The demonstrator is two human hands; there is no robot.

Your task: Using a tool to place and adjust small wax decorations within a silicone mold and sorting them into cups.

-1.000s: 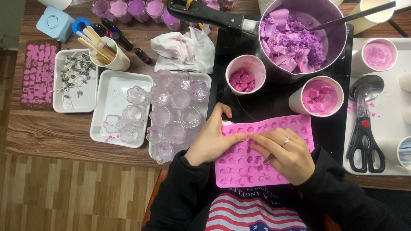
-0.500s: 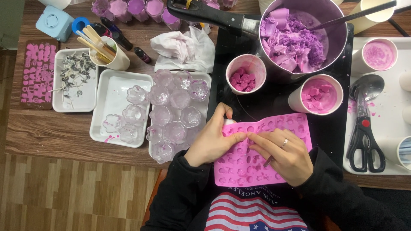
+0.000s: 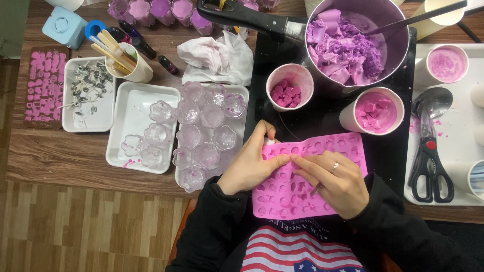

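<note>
A pink silicone mould [image 3: 322, 151] with many small cavities lies at the near table edge in front of me. My left hand [image 3: 249, 163] grips its left end, thumb on the top corner and fingers pressing the surface. My right hand [image 3: 335, 181], with a ring, rests on the mould's middle, its fingertips meeting the left hand's over a cavity. A thin dark tool seems tucked under the right palm. Just beyond stand a paper cup of pink wax pieces [image 3: 288, 86] and a second cup of pink chunks [image 3: 375, 111].
A pot of purple wax [image 3: 353, 43] with a black handle sits on a dark mat. Clear flower-shaped cups [image 3: 201, 128] fill white trays at left. Wick tray [image 3: 88, 93], stick cup [image 3: 126, 63], crumpled tissue [image 3: 217, 55], scissors [image 3: 428, 168] and spoon [image 3: 431, 103] on the right tray.
Both hands stay on the mould; the fingertips have shifted slightly along its upper left part. Nothing else has moved.
</note>
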